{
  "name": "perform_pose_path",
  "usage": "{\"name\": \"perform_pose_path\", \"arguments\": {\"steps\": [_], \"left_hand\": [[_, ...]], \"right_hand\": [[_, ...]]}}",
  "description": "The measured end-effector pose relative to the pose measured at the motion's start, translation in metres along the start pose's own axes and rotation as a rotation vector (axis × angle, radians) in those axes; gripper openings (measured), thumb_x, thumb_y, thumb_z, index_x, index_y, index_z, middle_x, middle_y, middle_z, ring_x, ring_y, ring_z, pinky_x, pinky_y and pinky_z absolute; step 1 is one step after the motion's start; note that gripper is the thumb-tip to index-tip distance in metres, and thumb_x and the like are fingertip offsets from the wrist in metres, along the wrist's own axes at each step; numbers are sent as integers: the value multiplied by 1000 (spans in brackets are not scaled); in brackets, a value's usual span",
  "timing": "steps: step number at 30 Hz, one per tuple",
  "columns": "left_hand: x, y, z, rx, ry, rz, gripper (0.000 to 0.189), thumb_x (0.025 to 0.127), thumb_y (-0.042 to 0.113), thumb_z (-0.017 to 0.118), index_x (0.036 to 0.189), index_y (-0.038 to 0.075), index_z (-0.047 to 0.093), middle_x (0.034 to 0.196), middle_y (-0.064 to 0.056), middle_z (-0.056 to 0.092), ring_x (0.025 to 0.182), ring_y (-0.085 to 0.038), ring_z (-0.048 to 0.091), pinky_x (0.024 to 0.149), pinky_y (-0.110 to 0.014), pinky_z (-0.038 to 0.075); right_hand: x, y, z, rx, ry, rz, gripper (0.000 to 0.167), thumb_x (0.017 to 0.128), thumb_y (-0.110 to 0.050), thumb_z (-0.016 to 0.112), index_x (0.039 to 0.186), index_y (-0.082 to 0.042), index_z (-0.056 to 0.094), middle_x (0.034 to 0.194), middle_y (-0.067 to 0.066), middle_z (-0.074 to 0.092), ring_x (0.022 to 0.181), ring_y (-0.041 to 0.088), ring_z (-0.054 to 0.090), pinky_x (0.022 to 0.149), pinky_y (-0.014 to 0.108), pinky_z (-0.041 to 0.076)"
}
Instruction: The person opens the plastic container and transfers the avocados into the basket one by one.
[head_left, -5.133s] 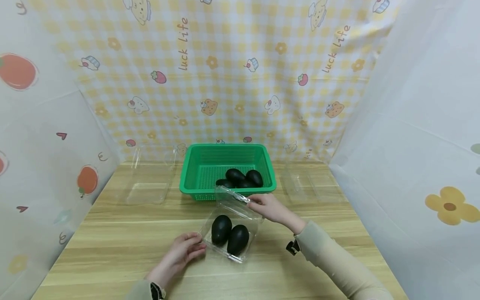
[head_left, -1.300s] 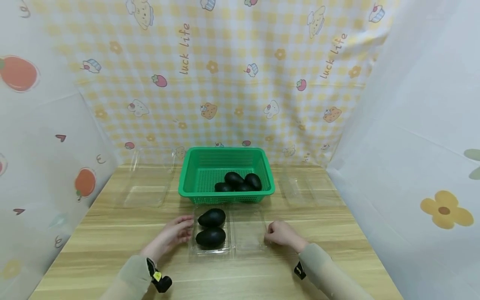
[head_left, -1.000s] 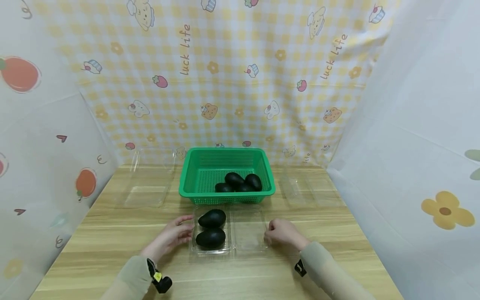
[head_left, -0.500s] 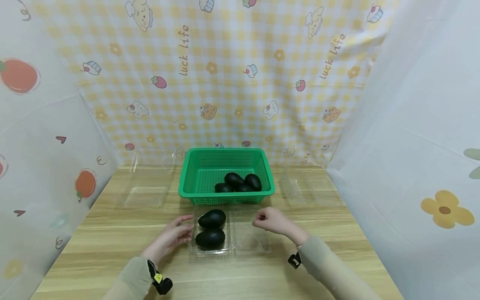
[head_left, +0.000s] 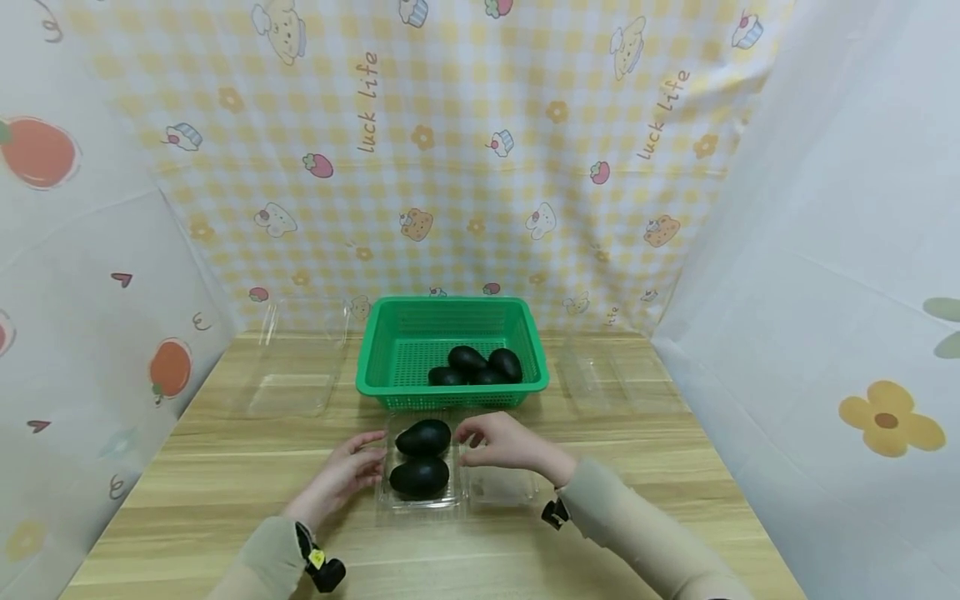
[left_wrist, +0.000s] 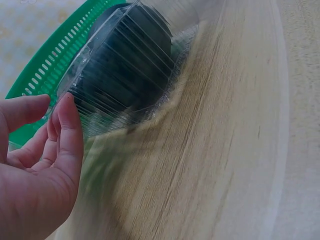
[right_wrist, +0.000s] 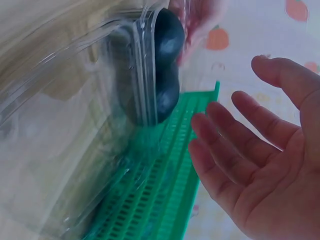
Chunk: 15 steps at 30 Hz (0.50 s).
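Two dark avocados (head_left: 420, 477) lie one behind the other in the left half of a clear plastic clamshell box (head_left: 422, 504) on the table. The box's lid (head_left: 504, 487) lies folded out flat to the right. At the box's left side rests my left hand (head_left: 347, 477), its thumb and fingertips right at the rim in the left wrist view. My right hand (head_left: 504, 442) hovers over the lid, fingertips pointing toward the avocados and near the seam. The right wrist view shows its fingers loosely spread, with nothing in them.
Behind the box stands a green basket (head_left: 453, 389) with several more avocados (head_left: 467, 359). Another clear clamshell box (head_left: 288, 392) sits at the back left, and one more clear box (head_left: 600, 375) at the back right. A patterned cloth (head_left: 480, 167) hangs behind the table.
The clamshell box was held tilted and turned earlier; it now lies flat, opened out. Within the last second my right hand has moved left from the lid's outer edge, its fingers uncurling. My left hand stayed put.
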<state>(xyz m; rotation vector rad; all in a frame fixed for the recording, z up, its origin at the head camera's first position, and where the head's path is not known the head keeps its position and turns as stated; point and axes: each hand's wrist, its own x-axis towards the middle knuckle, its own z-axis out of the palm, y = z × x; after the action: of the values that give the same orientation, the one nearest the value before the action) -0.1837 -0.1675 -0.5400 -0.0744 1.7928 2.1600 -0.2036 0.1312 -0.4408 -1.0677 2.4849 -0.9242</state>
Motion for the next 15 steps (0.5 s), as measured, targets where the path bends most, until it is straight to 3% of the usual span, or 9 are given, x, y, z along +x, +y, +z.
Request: {"name": "perform_pose_path", "arguments": {"steps": [5,15], "left_hand": [[0,0,1,6,23,-2,54,96,2,53,142,-12,30,83,-2,56,73,-12,57,66,-25,52],[-3,1,5,6,53,-5,53,95,2,55,141,-12,33,84,-3,56,74,-12,57,65,-25,52]], "right_hand": [[12,-10,8,-77,-35,-23,36,87,-26,70,119,-9,67,114,-2,67,101,17,61,82,24,49],[34,-16,24,-189,-94,-23,40,86,-32,72,121,-12,67,117,-6,64,102,14,61,84,21,47]]}}
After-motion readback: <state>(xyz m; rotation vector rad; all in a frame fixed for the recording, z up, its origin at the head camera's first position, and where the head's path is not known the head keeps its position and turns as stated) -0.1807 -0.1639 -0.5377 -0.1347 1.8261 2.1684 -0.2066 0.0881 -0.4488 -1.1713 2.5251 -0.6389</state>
